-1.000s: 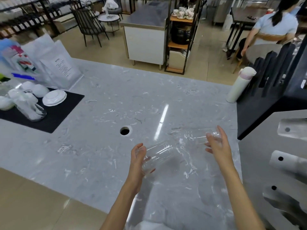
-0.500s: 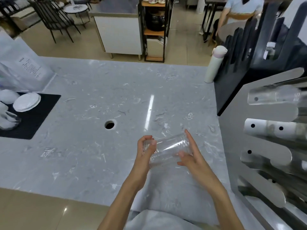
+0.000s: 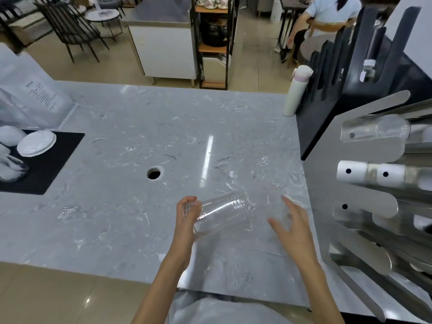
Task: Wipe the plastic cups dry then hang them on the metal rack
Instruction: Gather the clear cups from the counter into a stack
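A clear plastic cup lies tilted on its side above the grey marble counter. My left hand grips it at its base end, the mouth pointing right. To the right of the cup, my right hand hovers with spread fingers, holding nothing and apart from the cup. The metal rack with flat silver prongs stands at the right edge. Another clear cup hangs on its top prong.
A round hole is cut in the counter. A black mat at the left carries white dishes. A white bottle stands by a dark rack. A person sits in the background.
My right hand has let go of the cup and moved off to the right, fingers spread. The left hand keeps the cup. The view has swung toward the rack.
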